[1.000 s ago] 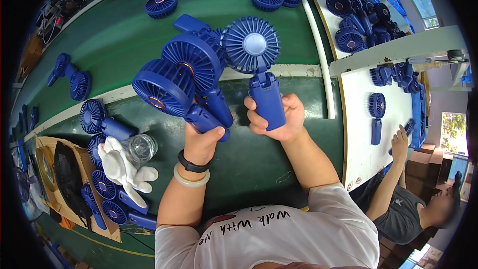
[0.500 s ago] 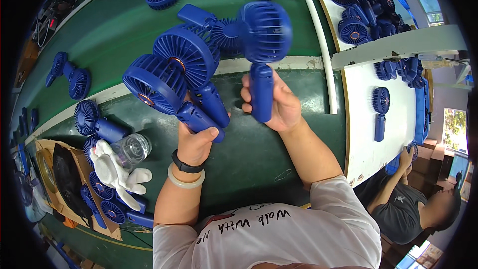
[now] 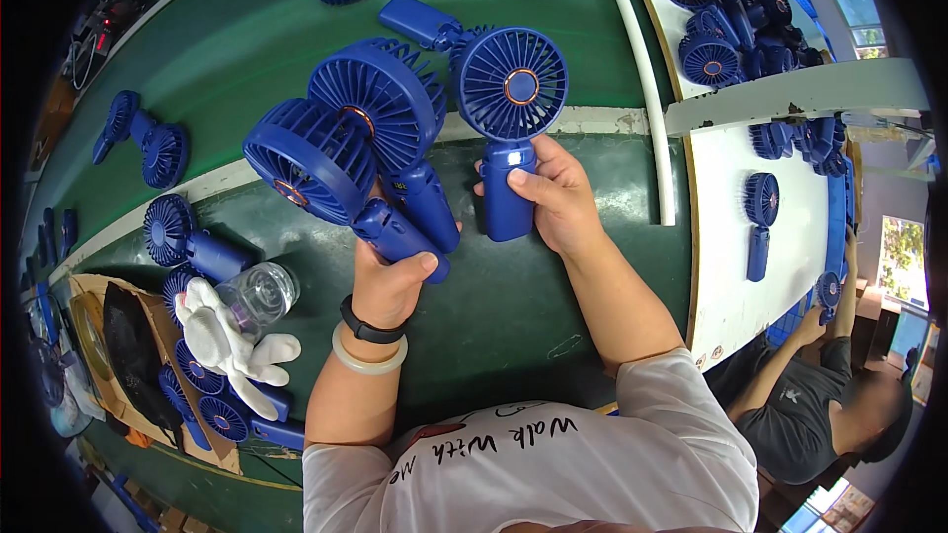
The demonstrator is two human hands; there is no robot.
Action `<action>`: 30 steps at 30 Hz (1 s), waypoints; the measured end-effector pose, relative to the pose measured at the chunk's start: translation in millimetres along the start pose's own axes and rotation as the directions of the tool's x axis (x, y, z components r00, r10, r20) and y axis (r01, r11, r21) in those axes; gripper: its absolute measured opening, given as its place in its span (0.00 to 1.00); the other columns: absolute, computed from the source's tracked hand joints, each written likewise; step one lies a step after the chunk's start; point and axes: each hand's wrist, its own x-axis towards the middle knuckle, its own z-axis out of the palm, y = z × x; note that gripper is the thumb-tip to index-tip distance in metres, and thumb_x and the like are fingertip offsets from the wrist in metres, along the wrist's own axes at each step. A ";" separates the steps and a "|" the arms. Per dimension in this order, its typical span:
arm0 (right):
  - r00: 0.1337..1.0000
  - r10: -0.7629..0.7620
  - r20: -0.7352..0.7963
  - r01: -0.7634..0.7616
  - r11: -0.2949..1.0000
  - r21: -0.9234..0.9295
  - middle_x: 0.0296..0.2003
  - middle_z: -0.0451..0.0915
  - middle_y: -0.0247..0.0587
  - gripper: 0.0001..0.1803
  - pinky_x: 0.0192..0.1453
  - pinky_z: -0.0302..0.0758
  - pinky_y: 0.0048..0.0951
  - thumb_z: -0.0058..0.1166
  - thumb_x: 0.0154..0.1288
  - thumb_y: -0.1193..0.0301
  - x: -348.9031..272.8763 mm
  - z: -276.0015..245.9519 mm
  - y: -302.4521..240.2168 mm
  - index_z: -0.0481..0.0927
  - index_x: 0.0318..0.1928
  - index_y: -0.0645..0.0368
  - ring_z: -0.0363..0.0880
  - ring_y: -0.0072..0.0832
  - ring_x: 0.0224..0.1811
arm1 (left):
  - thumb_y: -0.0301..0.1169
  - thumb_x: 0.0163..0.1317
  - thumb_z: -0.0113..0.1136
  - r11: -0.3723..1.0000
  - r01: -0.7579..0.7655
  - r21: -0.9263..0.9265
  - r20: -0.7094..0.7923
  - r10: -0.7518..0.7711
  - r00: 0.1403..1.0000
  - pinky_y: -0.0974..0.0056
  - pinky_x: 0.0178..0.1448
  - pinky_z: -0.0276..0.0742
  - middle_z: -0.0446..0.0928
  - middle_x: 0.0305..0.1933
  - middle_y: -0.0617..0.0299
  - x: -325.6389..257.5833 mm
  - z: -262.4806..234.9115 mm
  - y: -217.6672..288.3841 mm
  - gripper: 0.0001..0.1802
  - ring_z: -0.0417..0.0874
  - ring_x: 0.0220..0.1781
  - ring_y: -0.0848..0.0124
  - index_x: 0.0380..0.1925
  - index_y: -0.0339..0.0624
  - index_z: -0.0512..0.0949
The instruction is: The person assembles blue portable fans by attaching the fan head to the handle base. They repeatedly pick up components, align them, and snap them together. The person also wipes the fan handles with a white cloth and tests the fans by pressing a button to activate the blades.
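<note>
Two blue handheld fans are gripped together by their handles in my left hand (image 3: 387, 281); the nearer fan (image 3: 308, 163) overlaps the farther fan (image 3: 380, 104). My right hand (image 3: 565, 199) is closed round the handle of a third blue fan (image 3: 512, 84). This one stands upright with its round grille and orange centre ring facing me, and my right thumb lies across the top of the handle. Behind it, another blue fan (image 3: 420, 22) lies on the green belt, its head partly hidden.
On the left are a white glove (image 3: 212, 331), a clear plastic jar (image 3: 262, 294) and a cardboard box (image 3: 148, 355) beside several fans. A white pipe (image 3: 642, 89) borders the green surface at right. Beyond it, a white table (image 3: 731, 266) holds more fans, with a co-worker (image 3: 810, 405) holding one.
The fan in my right hand has turned so its front grille faces me, and my thumb has come onto the handle's front. Fans on the belt have shifted slightly right. The co-worker's arms have moved.
</note>
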 end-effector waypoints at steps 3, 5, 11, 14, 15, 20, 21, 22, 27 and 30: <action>0.999 -0.019 -0.038 0.018 1.000 -0.024 0.43 0.79 0.48 0.21 0.48 0.77 0.33 0.55 0.57 0.75 0.6 2.8 1.7 0.70 0.52 0.64 0.80 0.33 0.41 | 0.21 0.41 0.68 1.000 -0.009 -0.006 0.003 0.009 1.000 0.50 0.57 0.74 0.65 0.57 0.59 1.1 0.4 -0.4 0.48 0.72 0.57 0.63 0.64 0.43 0.54; 0.998 -0.041 -0.049 0.039 0.999 -0.032 0.43 0.79 0.48 0.21 0.49 0.76 0.33 0.55 0.57 0.75 0.4 2.9 3.1 0.70 0.52 0.64 0.80 0.33 0.42 | 0.25 0.42 0.68 0.999 -0.007 0.044 0.012 0.007 1.000 0.49 0.58 0.73 0.64 0.58 0.55 0.8 0.7 -0.2 0.49 0.71 0.57 0.61 0.65 0.43 0.52; 0.998 -0.057 -0.041 0.056 0.998 -0.029 0.44 0.78 0.48 0.22 0.51 0.75 0.34 0.55 0.56 0.76 2.5 -1.6 0.8 0.70 0.52 0.63 0.80 0.33 0.43 | 0.27 0.43 0.67 0.998 0.012 0.062 0.028 -0.014 1.000 0.48 0.58 0.73 0.64 0.59 0.54 0.7 2.2 1.0 0.50 0.71 0.57 0.60 0.66 0.43 0.50; 0.997 -0.062 -0.047 0.060 0.998 -0.034 0.44 0.78 0.47 0.22 0.52 0.75 0.34 0.55 0.56 0.76 2.1 -3.4 4.7 0.70 0.53 0.62 0.79 0.33 0.44 | 0.26 0.43 0.67 0.998 0.024 0.053 0.033 -0.025 0.999 0.48 0.58 0.73 0.64 0.59 0.54 -0.9 1.6 0.0 0.50 0.71 0.57 0.60 0.66 0.44 0.50; 0.996 -0.072 -0.045 0.070 0.997 -0.037 0.44 0.78 0.47 0.22 0.52 0.74 0.35 0.55 0.57 0.76 3.2 -3.2 5.3 0.69 0.53 0.62 0.79 0.33 0.44 | 0.26 0.43 0.67 0.998 0.024 0.051 0.037 -0.026 0.999 0.48 0.57 0.73 0.64 0.59 0.54 -0.6 1.1 0.3 0.50 0.71 0.58 0.60 0.66 0.44 0.50; 0.999 -0.022 -0.040 0.022 1.000 0.003 0.48 0.75 0.43 0.27 0.54 0.73 0.31 0.54 0.59 0.76 2.1 -0.8 4.6 0.63 0.59 0.61 0.76 0.28 0.49 | 0.19 0.41 0.67 0.998 0.050 0.033 0.008 -0.051 0.999 0.53 0.56 0.75 0.69 0.54 0.59 -2.1 8.5 3.2 0.44 0.74 0.55 0.64 0.61 0.42 0.58; 1.000 -0.003 -0.030 0.004 1.000 0.024 0.48 0.75 0.41 0.27 0.54 0.72 0.29 0.53 0.60 0.76 1.8 -0.1 4.5 0.62 0.60 0.61 0.75 0.25 0.50 | 0.19 0.41 0.67 0.996 0.068 0.050 0.002 -0.069 0.998 0.55 0.56 0.74 0.70 0.53 0.58 -2.8 9.6 4.1 0.43 0.74 0.54 0.64 0.60 0.41 0.59; 1.000 0.007 -0.003 -0.006 0.999 0.042 0.51 0.73 0.41 0.29 0.56 0.71 0.30 0.54 0.60 0.76 1.3 0.9 5.3 0.59 0.61 0.61 0.73 0.27 0.52 | 0.20 0.41 0.67 0.994 0.058 0.087 0.028 -0.061 0.998 0.56 0.57 0.73 0.70 0.53 0.58 -2.9 9.6 3.0 0.41 0.74 0.54 0.65 0.59 0.41 0.61; 0.983 -0.148 0.110 0.146 0.989 0.029 0.61 0.61 0.44 0.41 0.66 0.61 0.34 0.58 0.58 0.73 -11.6 27.8 23.7 0.48 0.68 0.61 0.62 0.34 0.63 | 0.22 0.44 0.67 0.845 -0.117 0.522 0.254 -0.023 0.967 0.60 0.59 0.69 0.72 0.52 0.57 -3.8 -1.6 -0.7 0.32 0.73 0.55 0.66 0.53 0.37 0.68; 0.911 -0.337 0.239 0.363 0.929 -0.074 0.63 0.58 0.45 0.46 0.66 0.60 0.34 0.64 0.51 0.74 -21.6 40.4 34.5 0.50 0.67 0.59 0.60 0.35 0.65 | 0.24 0.45 0.68 0.952 0.084 0.296 0.278 -0.170 0.945 0.57 0.63 0.63 0.71 0.53 0.56 -7.3 14.2 3.4 0.33 0.71 0.58 0.64 0.54 0.37 0.68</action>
